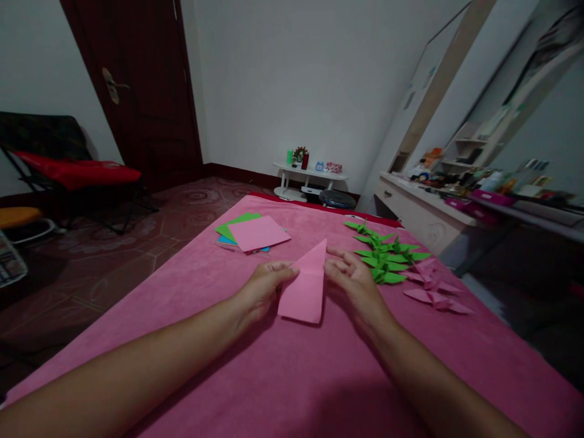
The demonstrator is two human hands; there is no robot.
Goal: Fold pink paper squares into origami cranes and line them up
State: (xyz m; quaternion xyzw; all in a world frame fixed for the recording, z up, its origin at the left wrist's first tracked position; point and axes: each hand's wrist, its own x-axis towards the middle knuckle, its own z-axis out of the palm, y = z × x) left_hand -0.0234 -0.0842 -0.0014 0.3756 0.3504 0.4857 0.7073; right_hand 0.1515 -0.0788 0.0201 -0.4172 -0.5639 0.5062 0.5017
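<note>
A folded sheet of pink origami paper (303, 294) is held up between my two hands, slanting to a point at its upper right. My left hand (267, 285) pinches its left edge, with the thumb lying on the front face. On the opposite edge, near the tip, my right hand (350, 277) grips the paper between thumb and fingers. Beyond my left hand lies a loose stack of coloured square sheets (259, 233), pink on top with green and blue below. Several green folded paper cranes (383, 255) stand right of my right hand, and pink paper cranes (435, 297) sit nearer to me.
A pink cloth (191, 328) covers the surface under my hands. Past its far edge stands a small white shelf (310, 173) with a vase and boxes. To the right is a cluttered white dressing table (424, 201); a red-and-black folding chair (77, 170) is at left.
</note>
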